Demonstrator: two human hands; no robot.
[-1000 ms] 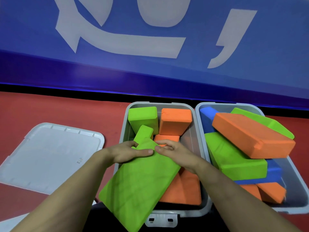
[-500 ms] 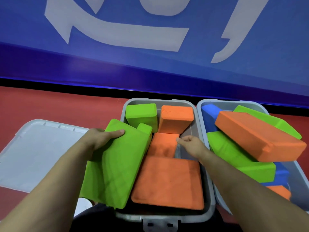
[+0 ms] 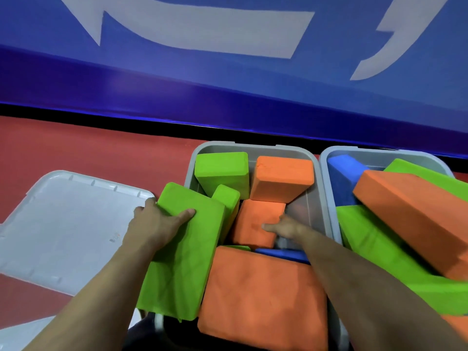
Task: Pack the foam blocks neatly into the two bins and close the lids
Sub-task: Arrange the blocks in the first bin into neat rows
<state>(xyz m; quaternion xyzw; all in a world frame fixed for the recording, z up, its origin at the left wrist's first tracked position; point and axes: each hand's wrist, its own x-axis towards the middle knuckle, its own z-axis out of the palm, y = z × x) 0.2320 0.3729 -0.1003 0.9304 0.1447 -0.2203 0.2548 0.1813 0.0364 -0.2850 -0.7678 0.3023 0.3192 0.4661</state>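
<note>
The left hand [image 3: 157, 224] grips the upper end of a large green block [image 3: 182, 252] at lower centre-left of the frame: the thumb lies across the block's top face and the fingers wrap its left edge. The block straddles the left wall of the left bin [image 3: 253, 146], tilted, with its left edge raised over the rim. It is a flat rectangular slab of bright green foam with faint creases on its face. Its long axis runs from the bottom of the frame up and slightly to the left.

The right hand [image 3: 286, 228] reaches into the left bin at centre frame, fingers extended to the left and resting on a small orange block [image 3: 258, 224]; motion blur prevents determining whether the fingers grasp it. This block lies in the bin interior, its long axis running roughly up the frame.

A large orange block [image 3: 260, 297] lies flat across the near end of the bin, just beside the green slab. A loose lid [image 3: 63, 224] lies at left of the frame. The right bin [image 3: 379, 152] at right of the frame holds stacked, tilted blocks.
</note>
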